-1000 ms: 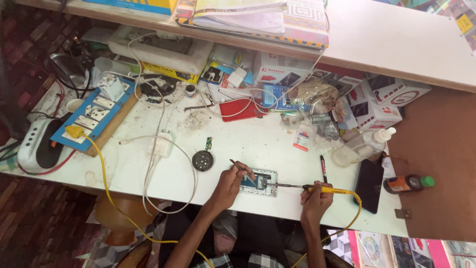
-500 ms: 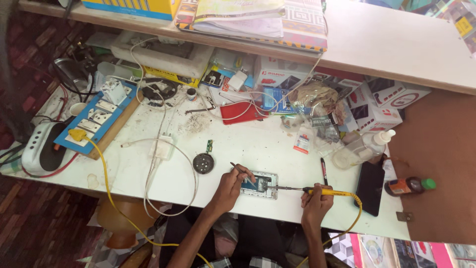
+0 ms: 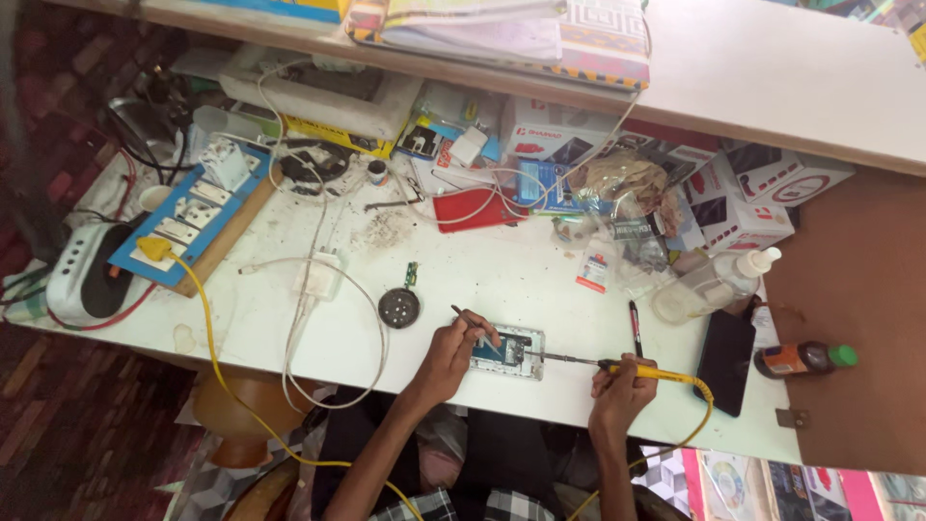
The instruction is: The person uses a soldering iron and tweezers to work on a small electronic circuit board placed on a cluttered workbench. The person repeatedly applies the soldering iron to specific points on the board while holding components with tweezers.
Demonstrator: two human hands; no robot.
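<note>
opened phone: small, pale frame, blue-green insides showing, flat near surface's front edge | soldering iron: yellow handle, thin metal tip pointing left at phone | tweezers: thin, dark, slanted over phone's left end

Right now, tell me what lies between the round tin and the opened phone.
In the head view, the left hand with its thin tool lies between the round tin and the opened phone; otherwise bare white table.
</note>
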